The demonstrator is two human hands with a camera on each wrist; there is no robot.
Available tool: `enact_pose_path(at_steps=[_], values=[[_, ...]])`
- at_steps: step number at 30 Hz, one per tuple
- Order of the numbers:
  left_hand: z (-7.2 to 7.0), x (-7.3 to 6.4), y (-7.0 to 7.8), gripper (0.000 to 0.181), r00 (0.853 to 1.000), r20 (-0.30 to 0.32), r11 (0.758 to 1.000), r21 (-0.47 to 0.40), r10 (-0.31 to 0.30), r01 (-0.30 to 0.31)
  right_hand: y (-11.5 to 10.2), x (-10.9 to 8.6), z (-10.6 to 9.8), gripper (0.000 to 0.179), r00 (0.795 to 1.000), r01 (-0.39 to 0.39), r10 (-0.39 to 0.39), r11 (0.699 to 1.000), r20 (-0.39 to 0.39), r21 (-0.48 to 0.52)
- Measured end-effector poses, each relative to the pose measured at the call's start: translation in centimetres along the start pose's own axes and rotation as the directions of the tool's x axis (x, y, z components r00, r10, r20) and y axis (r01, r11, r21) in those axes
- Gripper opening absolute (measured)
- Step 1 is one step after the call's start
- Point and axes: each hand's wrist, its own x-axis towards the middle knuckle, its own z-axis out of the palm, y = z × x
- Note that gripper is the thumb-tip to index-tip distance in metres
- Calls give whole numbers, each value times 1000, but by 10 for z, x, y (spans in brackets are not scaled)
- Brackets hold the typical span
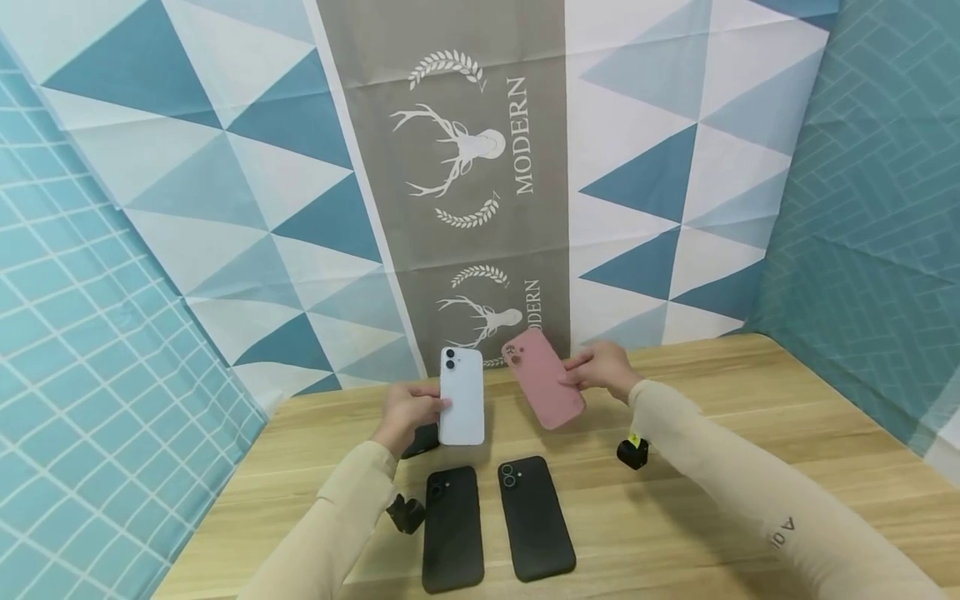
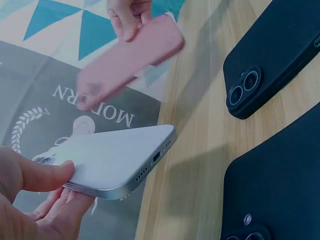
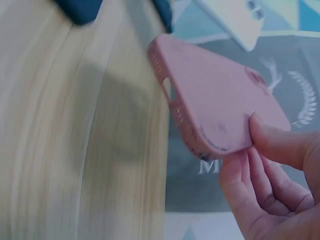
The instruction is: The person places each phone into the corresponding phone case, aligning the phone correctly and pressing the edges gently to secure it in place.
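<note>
In the head view my left hand (image 1: 408, 412) pinches a white smartphone (image 1: 462, 398) by its left edge, thumb over the back and fingers underneath. The left wrist view shows the metal frame and charging port of this white phone (image 2: 117, 155). To the right, my right hand (image 1: 602, 369) grips a pink phone case (image 1: 543, 381) by its right edge, tilted and raised over the table's far edge. An open port cut-out and dark scuffs at one corner show on the pink case (image 3: 215, 100) in the right wrist view.
Two black phones or cased phones (image 1: 453, 529) lie side by side, camera ends away from me, the right one (image 1: 536, 518) slightly turned. Another dark flat item (image 1: 422, 441) is partly hidden behind my left hand. The wooden table (image 1: 712, 517) meets a patterned cloth (image 1: 637, 167) behind.
</note>
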Motion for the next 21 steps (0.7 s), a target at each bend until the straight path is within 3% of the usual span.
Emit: enact_pose_path(at_steps=[4,10,21], values=[[4,-3,-1,26,999,4,997,-72,32,-31,-2,-10,1,41,999,1,-8,984,41,181],[12,-10,2,29,1000,18,990,-137,21,-18,-3,-24,9,47,994,-34,-14,901,106,433],[17,-25,15,28,997,77,982,-191,14,2,-17,-41,27,46,986,-37,-65,816,156,577]])
